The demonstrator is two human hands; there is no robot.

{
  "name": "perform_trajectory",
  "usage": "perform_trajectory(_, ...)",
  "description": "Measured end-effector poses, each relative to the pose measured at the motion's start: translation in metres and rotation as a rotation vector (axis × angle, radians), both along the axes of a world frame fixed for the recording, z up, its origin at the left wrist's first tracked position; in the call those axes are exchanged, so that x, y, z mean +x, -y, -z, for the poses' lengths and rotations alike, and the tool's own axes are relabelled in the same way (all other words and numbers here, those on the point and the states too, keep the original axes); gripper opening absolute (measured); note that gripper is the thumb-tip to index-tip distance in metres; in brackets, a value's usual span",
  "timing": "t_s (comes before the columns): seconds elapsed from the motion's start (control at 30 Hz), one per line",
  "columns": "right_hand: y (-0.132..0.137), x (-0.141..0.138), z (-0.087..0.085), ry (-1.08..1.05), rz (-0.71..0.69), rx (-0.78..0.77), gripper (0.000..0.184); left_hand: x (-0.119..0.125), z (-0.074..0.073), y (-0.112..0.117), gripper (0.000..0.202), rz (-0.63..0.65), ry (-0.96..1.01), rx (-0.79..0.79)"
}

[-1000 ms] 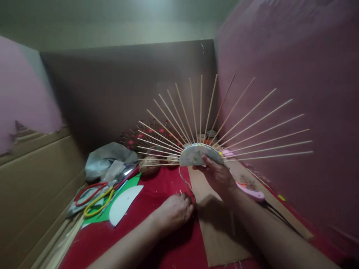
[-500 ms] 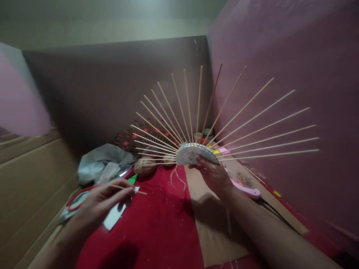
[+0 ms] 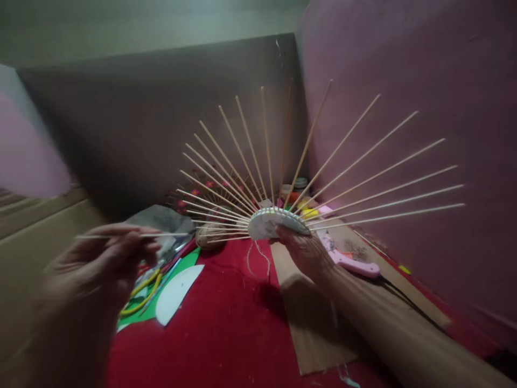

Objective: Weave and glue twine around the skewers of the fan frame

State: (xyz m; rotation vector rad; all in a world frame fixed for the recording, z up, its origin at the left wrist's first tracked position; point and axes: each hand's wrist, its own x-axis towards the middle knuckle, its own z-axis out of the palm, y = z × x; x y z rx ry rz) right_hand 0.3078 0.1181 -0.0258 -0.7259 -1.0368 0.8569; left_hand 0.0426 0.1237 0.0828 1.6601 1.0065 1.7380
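My right hand (image 3: pixel 301 250) grips the lower edge of a pale half-round piece (image 3: pixel 266 223), thumb across its front. Thin wooden sticks (image 3: pixel 264 140) fan out from its curved edge on both sides and upward. A loose string (image 3: pixel 269 264) dangles below it. At the left, my left hand (image 3: pixel 109 258), somewhat blurred, pinches a single thin stick (image 3: pixel 167 235) held nearly level, its tip short of the fan's left sticks. Below that hand lies a white half-round cutout (image 3: pixel 177 293) on the red cloth (image 3: pixel 226 328).
Yellow-handled scissors (image 3: pixel 139 299) lie on green sheet material at the left. Behind are a ball of twine (image 3: pixel 210 237) and a grey plastic bag (image 3: pixel 157 218). A pink glue gun (image 3: pixel 359 267) with a black cord rests on brown board (image 3: pixel 323 339), near the pink wall (image 3: pixel 424 81).
My left hand has moved left and up with its stick, uncovering the white cutout and scissors. The fan in my right hand has shifted slightly left as the view moved.
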Motion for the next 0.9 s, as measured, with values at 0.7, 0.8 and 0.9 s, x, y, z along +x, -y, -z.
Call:
perform_trajectory(0.7, 0.034, -0.009, -0.019, 0.156, -0.024, -0.106, 0.010, 0.098, 0.012, 0.006, 0.003, 0.392, -0.234, 0.122)
perform_trajectory(0.8, 0.034, -0.009, -0.017, 0.211, 0.016, -0.111, 0.014, 0.098, 0.014, 0.006, 0.003, 0.391, -0.230, 0.121)
perform_trajectory(0.9, 0.034, -0.009, -0.015, 0.254, 0.047, -0.086, 0.016, 0.098, 0.014, 0.005, 0.003, 0.398, -0.215, 0.115)
